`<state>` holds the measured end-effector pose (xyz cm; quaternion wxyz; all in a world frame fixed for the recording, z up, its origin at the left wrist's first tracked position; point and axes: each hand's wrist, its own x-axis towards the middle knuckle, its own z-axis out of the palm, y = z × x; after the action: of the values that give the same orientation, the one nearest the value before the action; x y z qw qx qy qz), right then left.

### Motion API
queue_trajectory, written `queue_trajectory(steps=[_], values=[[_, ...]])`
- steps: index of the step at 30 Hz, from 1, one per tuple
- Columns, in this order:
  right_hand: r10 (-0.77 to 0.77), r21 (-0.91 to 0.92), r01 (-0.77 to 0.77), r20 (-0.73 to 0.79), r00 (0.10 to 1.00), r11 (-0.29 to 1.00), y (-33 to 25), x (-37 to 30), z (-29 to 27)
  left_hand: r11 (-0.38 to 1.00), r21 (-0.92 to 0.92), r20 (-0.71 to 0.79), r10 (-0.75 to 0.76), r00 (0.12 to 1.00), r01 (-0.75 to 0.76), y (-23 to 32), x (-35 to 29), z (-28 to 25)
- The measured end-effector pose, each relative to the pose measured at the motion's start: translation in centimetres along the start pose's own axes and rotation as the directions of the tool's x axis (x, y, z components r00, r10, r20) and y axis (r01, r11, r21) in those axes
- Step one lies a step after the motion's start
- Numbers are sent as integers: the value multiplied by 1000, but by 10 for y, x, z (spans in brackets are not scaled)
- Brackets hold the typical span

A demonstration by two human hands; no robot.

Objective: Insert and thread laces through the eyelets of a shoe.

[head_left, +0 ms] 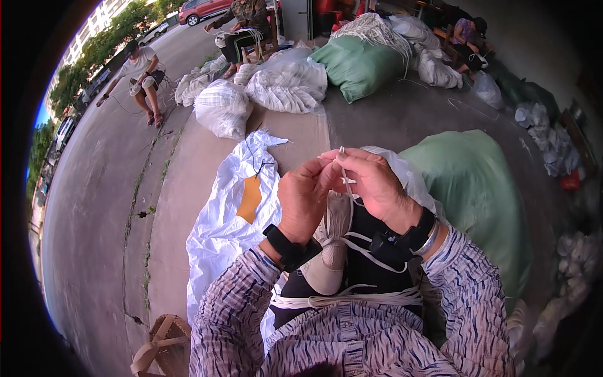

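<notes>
A beige sneaker upper (326, 264) rests on my lap, its toe toward me, with loose white laces trailing over my dark trousers. Above it, my left hand (303, 196) and my right hand (379, 187) meet at the fingertips, both closed in a pinch. A white shoelace (344, 169) runs between them, its end sticking up past my right thumb. Across my lap, close to my waist, lies a bundle of white laces (358, 299). Black bands with small devices circle both wrists.
White sheeting (220, 232) with an orange piece (249, 200) lies left of my legs. A green sack (480, 188) stands right. Ahead are white sacks (223, 108) and another green sack (364, 66). A woven basket (166, 342) sits lower left. Several people sit farther off.
</notes>
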<state>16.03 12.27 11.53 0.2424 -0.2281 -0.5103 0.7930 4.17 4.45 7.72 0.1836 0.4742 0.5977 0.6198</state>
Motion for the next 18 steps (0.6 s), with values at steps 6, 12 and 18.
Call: queue_trajectory(steps=[6, 12, 18], values=[[32, 31, -31, -57, 998, 999, 7, 5, -7, 892, 384, 63, 231, 971, -238, 2, -21, -16], [119, -80, -143, -247, 962, 987, -29, 46, -60, 734, 587, 457, 45, 888, -340, -50, -80, -25], [-515, -198, 484, -473, 714, 852, -268, 56, -152, 713, 596, 498, 32, 866, -369, -57, -84, -31]])
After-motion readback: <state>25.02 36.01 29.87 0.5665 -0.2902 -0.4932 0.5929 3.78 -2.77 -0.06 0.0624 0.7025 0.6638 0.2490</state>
